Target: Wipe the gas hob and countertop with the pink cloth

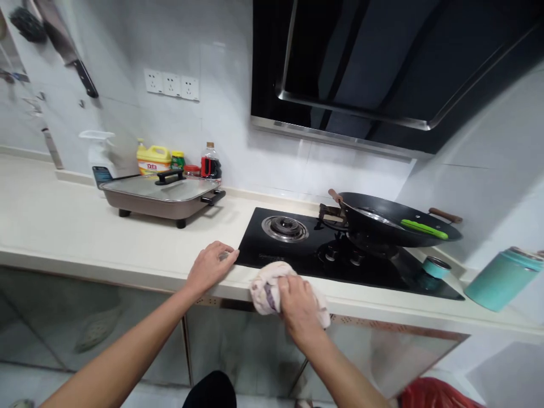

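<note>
A pale, bunched cloth (266, 286) with dark purple marks lies over the front edge of the counter, just before the gas hob (293, 258). My right hand (297, 300) grips it from above, with fingers pressed into the folds. My left hand (212, 265) rests on the countertop, its fingertips at the hob's front left corner. A small greyish patch shows by its fingers, too small to make out. On the hob's left is a bare burner (284, 226); control knobs (331, 253) sit near its middle.
A black wok (382, 229) with a green-handled utensil (425, 229) stands on the right burner. Further right are a small teal container (436, 267) and a larger teal canister (504, 280). An electric pan (153, 207) with a glass lid sits left. The range hood (352, 68) hangs above.
</note>
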A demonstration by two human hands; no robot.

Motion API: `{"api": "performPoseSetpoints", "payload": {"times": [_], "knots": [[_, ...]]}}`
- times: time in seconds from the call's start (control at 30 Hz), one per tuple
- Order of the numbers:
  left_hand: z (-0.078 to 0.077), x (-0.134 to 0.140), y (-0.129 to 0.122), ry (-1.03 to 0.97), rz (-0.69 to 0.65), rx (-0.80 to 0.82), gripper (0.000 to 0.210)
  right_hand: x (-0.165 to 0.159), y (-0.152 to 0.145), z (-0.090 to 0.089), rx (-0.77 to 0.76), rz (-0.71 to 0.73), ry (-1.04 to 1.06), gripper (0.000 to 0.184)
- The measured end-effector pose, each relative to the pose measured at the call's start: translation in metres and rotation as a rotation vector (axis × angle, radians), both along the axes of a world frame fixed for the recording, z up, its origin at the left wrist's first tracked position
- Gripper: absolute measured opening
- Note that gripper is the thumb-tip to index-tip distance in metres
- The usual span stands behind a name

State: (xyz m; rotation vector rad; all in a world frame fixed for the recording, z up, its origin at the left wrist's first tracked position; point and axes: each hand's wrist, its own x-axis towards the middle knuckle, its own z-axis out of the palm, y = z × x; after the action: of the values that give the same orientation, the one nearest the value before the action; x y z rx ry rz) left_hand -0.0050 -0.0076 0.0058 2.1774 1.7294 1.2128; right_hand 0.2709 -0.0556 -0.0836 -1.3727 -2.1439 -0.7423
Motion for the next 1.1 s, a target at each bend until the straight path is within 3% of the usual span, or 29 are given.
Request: {"api": "performPoseSetpoints", "payload": {"times": [0.17, 0.3, 0.4, 0.47, 0.5, 0.63, 0.7, 0.77, 0.87, 0.93, 1.1], "knots": [[-0.02, 0.024, -0.034, -0.11, -0.151, 0.343, 0.035, -0.066, 0.01, 0.008, -0.115, 0.053, 0.061, 0.04], [-0.048, 0.063, -0.064, 0.117, -0.45, 0.439, 0.052, -0.069, -0.002, 0.027, -0.252, 0.095, 0.061, 0.044], [-0.059, 0.076, -0.062, 0.272, -0.444, 0.388, 0.083, -0.032, -0.014, 0.043, -0.34, 0.232, -0.031, 0.066], [-0.059, 0.075, -0.057, 0.379, -0.397, 0.348, 0.093, 0.014, -0.018, 0.049, -0.344, 0.295, -0.072, 0.099], [-0.058, 0.074, -0.055, 0.436, -0.372, 0.331, 0.093, 0.041, -0.017, 0.051, -0.317, 0.269, -0.065, 0.102], [-0.053, 0.077, -0.058, 0.594, -0.236, 0.269, 0.084, 0.15, -0.001, 0.05, -0.12, 0.013, 0.21, 0.049], [-0.052, 0.085, -0.06, 0.63, -0.181, 0.244, 0.082, 0.186, 0.007, 0.045, -0.06, -0.146, 0.343, 0.047], [-0.052, 0.098, -0.059, 0.658, -0.163, 0.229, 0.074, 0.203, 0.013, 0.038, -0.08, -0.231, 0.411, 0.051], [-0.055, 0.13, -0.054, 0.693, -0.194, 0.245, 0.049, 0.204, 0.016, 0.028, -0.152, -0.24, 0.409, 0.053], [-0.059, 0.163, -0.052, 0.728, -0.243, 0.307, 0.034, 0.201, 0.016, 0.023, -0.156, -0.249, 0.383, 0.055], [-0.072, 0.255, -0.049, 0.862, -0.33, 0.549, 0.033, 0.209, 0.02, 0.014, -0.14, -0.278, 0.343, 0.057]]}}
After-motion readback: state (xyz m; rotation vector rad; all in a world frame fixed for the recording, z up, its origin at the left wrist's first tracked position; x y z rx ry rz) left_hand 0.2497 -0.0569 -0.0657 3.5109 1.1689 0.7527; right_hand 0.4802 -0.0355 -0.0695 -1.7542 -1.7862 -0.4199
